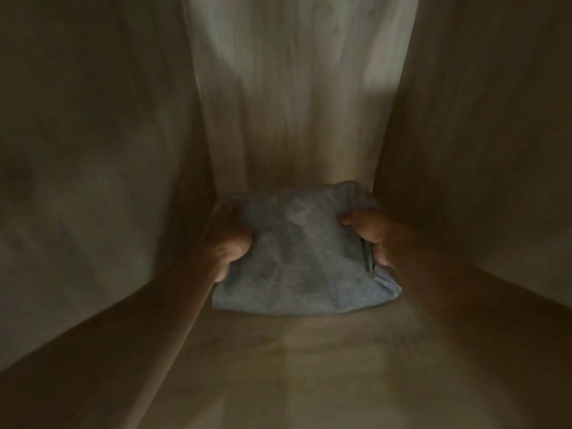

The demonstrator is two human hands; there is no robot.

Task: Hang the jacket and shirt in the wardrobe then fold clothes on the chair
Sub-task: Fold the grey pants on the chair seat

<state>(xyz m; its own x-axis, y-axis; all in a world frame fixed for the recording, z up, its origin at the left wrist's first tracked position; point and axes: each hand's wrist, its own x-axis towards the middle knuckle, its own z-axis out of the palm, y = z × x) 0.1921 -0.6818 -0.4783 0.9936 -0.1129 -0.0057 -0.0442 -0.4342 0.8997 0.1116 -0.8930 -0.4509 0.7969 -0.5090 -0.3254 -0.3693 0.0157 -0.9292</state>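
Lying between both hands, the folded grey garment (297, 252) has left grip (229, 243) and right grip (368, 239) clamped on its sides.

Folded cloth (297, 252) grey-blue, plain, faintly heathered (blurred). Wardrobe back panel (297, 88) pale wood grain with vertical streaks. Side walls (93, 150) darker olive-brown. Shelf (294, 366) brown, no pattern.

It's dim in here; light is coming from above and washing pale down the back panel (297, 88). Everything is smearing with motion blur, my hands going soft and shadowy, side walls (77, 181) bending outward at the edges.
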